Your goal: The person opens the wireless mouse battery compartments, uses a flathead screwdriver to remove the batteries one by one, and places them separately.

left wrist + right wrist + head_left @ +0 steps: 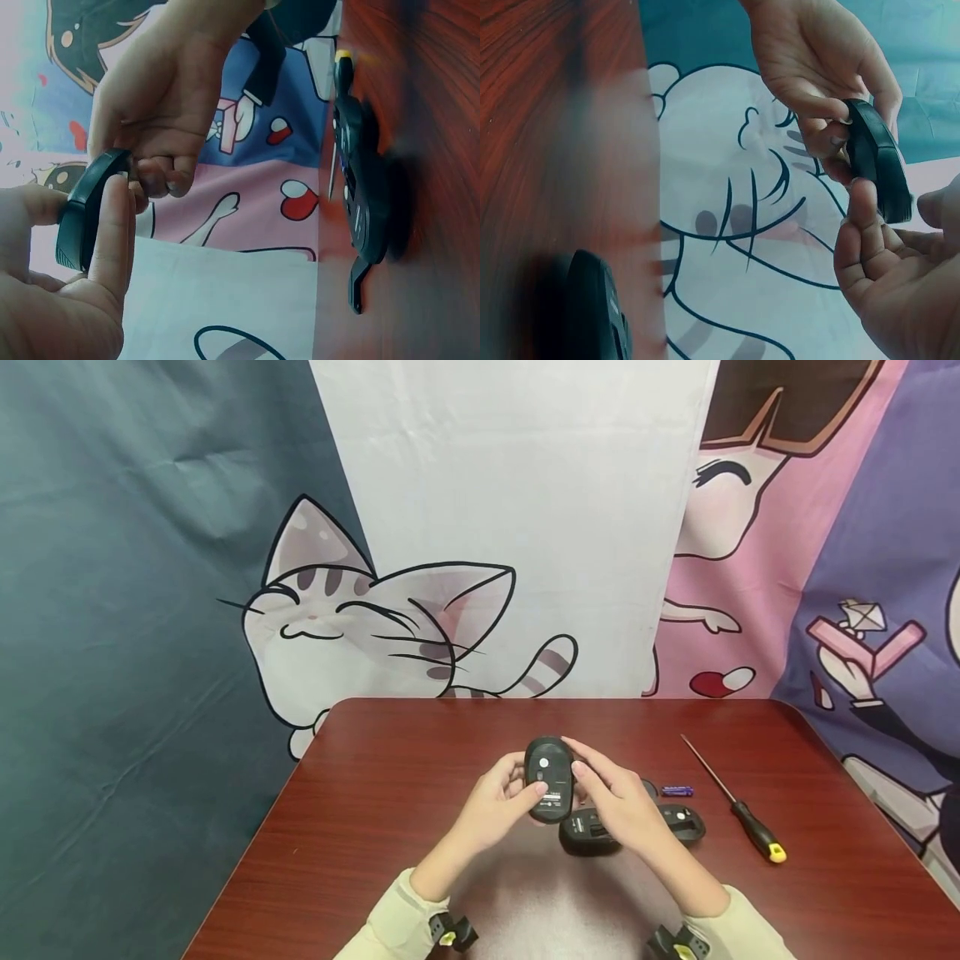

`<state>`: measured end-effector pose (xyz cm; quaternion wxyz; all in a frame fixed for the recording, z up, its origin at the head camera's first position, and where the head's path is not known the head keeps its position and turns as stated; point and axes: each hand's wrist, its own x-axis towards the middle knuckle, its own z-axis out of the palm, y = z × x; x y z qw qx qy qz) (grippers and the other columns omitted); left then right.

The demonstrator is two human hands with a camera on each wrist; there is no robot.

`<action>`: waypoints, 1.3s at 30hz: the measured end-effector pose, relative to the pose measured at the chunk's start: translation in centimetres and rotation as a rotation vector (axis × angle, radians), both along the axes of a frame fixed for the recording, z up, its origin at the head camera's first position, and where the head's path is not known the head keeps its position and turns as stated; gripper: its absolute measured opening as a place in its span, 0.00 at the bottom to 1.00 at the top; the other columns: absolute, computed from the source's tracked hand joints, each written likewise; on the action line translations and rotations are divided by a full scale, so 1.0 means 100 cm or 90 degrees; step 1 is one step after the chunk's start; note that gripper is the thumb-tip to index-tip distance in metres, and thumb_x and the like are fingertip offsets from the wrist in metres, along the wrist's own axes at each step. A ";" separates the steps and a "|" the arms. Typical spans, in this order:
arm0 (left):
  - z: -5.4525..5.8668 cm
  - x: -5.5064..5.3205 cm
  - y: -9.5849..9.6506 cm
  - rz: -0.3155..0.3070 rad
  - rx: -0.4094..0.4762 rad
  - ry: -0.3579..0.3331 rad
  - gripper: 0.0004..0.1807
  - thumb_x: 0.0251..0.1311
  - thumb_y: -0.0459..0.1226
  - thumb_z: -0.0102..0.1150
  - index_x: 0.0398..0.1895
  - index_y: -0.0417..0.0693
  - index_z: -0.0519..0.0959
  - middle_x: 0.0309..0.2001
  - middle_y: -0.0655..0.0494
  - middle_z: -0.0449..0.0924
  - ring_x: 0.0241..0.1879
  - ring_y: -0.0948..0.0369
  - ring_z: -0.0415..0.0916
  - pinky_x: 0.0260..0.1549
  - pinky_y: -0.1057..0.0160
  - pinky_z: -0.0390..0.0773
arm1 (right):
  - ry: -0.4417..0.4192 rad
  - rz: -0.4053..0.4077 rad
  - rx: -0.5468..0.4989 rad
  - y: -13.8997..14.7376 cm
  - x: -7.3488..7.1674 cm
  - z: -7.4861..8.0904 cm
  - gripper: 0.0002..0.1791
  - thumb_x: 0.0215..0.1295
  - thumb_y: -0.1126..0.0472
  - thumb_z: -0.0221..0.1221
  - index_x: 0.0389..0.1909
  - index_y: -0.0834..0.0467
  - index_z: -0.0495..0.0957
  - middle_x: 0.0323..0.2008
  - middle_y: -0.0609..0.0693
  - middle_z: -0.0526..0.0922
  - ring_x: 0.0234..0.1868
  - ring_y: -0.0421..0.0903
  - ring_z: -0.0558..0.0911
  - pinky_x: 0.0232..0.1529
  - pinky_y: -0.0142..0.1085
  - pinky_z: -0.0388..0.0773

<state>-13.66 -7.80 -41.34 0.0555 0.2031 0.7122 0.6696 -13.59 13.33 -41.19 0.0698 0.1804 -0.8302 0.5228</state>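
A black computer mouse (550,768) is held up off the table, its underside with the label facing the head camera. My left hand (498,802) grips it from the left side, thumb pressed on the underside and fingers behind. At its right edge, my right hand (622,797) holds the mouse between thumb and fingers; the index finger reaches the top end. In the right wrist view the mouse (881,161) is seen edge-on between both hands. Below the right hand lies another black mouse (588,833), bottom up, partly hidden by that hand.
Right of the right wrist lies a further upturned black mouse (686,823). Behind it are a blue-purple battery (677,792) and a thin black piece (650,788), half hidden. A screwdriver (753,828) with black-and-yellow handle lies farther right on the brown table (360,827).
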 end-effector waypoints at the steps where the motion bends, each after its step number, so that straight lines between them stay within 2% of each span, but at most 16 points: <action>1: 0.000 0.000 0.000 0.002 0.001 -0.005 0.22 0.69 0.32 0.58 0.63 0.31 0.69 0.51 0.35 0.80 0.46 0.52 0.85 0.37 0.60 0.89 | -0.003 -0.001 0.001 0.001 0.000 0.000 0.22 0.80 0.53 0.51 0.70 0.47 0.72 0.38 0.47 0.86 0.32 0.40 0.83 0.37 0.35 0.83; 3: 0.000 0.001 0.001 0.002 0.014 -0.020 0.22 0.69 0.32 0.58 0.63 0.30 0.69 0.52 0.34 0.80 0.46 0.53 0.85 0.36 0.59 0.89 | -0.001 -0.003 0.008 0.005 0.000 0.000 0.21 0.80 0.53 0.50 0.70 0.47 0.72 0.35 0.46 0.86 0.33 0.40 0.84 0.39 0.35 0.83; 7: -0.002 0.002 0.003 0.000 0.042 -0.052 0.22 0.69 0.31 0.57 0.63 0.29 0.68 0.53 0.34 0.79 0.44 0.54 0.85 0.35 0.57 0.90 | 0.017 -0.021 0.033 0.017 -0.001 -0.003 0.21 0.80 0.52 0.49 0.70 0.47 0.71 0.36 0.45 0.86 0.35 0.38 0.85 0.43 0.37 0.84; 9: -0.003 0.002 0.004 -0.003 0.058 -0.064 0.22 0.69 0.30 0.57 0.62 0.28 0.67 0.53 0.34 0.79 0.44 0.54 0.85 0.35 0.56 0.90 | 0.029 -0.044 0.059 0.025 -0.002 -0.005 0.21 0.80 0.51 0.49 0.70 0.46 0.71 0.39 0.43 0.87 0.38 0.37 0.86 0.44 0.38 0.84; 14: -0.006 0.002 0.004 0.002 0.066 -0.073 0.22 0.69 0.30 0.56 0.62 0.29 0.67 0.53 0.34 0.79 0.43 0.53 0.86 0.35 0.53 0.90 | 0.040 -0.100 0.116 0.046 -0.002 -0.010 0.22 0.80 0.50 0.50 0.70 0.45 0.71 0.42 0.40 0.87 0.43 0.40 0.87 0.48 0.40 0.81; 20: -0.009 0.002 0.002 0.015 0.067 -0.084 0.22 0.69 0.31 0.57 0.62 0.30 0.67 0.52 0.35 0.79 0.42 0.55 0.85 0.35 0.53 0.90 | 0.019 -0.128 0.131 0.064 0.002 -0.014 0.22 0.79 0.49 0.51 0.70 0.46 0.71 0.43 0.41 0.88 0.44 0.44 0.87 0.44 0.33 0.80; 23: -0.011 0.002 0.002 0.013 0.067 -0.091 0.23 0.68 0.31 0.58 0.63 0.30 0.67 0.53 0.36 0.79 0.42 0.56 0.85 0.35 0.52 0.90 | -0.005 -0.131 0.117 0.064 0.006 -0.013 0.22 0.79 0.48 0.51 0.70 0.45 0.71 0.45 0.43 0.87 0.44 0.40 0.86 0.44 0.30 0.81; 27: -0.016 0.003 0.004 0.008 0.074 -0.100 0.25 0.68 0.30 0.58 0.66 0.31 0.66 0.54 0.35 0.78 0.43 0.55 0.85 0.35 0.50 0.90 | -0.035 -0.121 0.063 0.058 0.012 -0.015 0.23 0.79 0.49 0.52 0.70 0.46 0.70 0.49 0.47 0.86 0.43 0.37 0.85 0.46 0.28 0.82; 32: -0.021 0.005 0.009 -0.008 0.079 -0.101 0.27 0.68 0.29 0.57 0.68 0.31 0.64 0.55 0.34 0.77 0.44 0.53 0.85 0.35 0.51 0.90 | -0.065 -0.112 0.002 0.048 0.014 -0.021 0.23 0.80 0.49 0.49 0.70 0.49 0.70 0.53 0.51 0.85 0.44 0.40 0.86 0.49 0.30 0.82; 39: -0.027 0.008 0.014 -0.021 0.086 -0.101 0.29 0.67 0.28 0.57 0.70 0.35 0.62 0.56 0.33 0.77 0.42 0.52 0.85 0.35 0.38 0.86 | -0.078 -0.107 -0.069 0.035 0.015 -0.022 0.21 0.80 0.51 0.50 0.67 0.54 0.72 0.53 0.55 0.84 0.43 0.42 0.86 0.51 0.31 0.82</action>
